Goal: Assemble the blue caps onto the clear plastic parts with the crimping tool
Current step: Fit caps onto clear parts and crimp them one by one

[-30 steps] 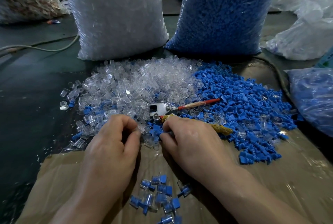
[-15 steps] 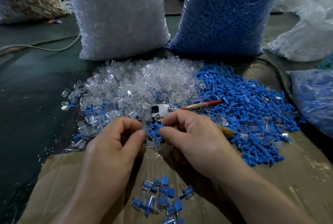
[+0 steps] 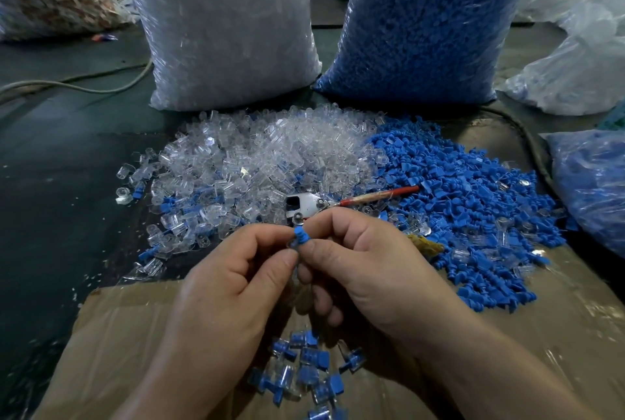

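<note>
1. The left hand (image 3: 236, 277) and right hand (image 3: 368, 270) are pinching one blue cap (image 3: 299, 237) between curled fingertips, raised above the cardboard (image 3: 118, 335);
2. The crimping tool (image 3: 306, 204) is lying unheld on the heaped clear plastic parts (image 3: 257, 155), just beyond the hands.

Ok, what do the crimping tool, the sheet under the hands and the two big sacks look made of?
Crimping tool: whitish metal head with rivets, handle in a red, probably plastic, sleeve. Sheet: brown cardboard, seemingly film-covered, given its glossy glare. Clear-parts sack and blue-caps sack: thin clear plastic film, wrinkled and shiny, contents showing through.
</note>
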The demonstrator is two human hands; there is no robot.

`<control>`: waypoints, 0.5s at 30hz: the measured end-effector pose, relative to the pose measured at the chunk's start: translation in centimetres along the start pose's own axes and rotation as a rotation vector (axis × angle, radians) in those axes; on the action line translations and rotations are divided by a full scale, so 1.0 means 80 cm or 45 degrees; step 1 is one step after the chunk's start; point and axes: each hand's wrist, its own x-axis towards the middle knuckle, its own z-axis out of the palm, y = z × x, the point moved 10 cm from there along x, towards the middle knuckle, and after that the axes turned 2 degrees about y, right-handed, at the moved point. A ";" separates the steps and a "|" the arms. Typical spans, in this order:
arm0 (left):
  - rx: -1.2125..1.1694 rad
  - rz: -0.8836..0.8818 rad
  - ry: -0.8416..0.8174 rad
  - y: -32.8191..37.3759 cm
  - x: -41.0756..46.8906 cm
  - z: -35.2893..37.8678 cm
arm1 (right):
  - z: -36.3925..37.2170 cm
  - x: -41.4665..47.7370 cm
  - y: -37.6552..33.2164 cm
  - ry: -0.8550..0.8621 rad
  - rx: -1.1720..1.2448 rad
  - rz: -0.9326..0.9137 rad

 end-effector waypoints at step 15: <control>-0.373 -0.176 0.100 -0.005 0.000 -0.007 | -0.027 -0.015 -0.029 0.354 -0.657 -0.187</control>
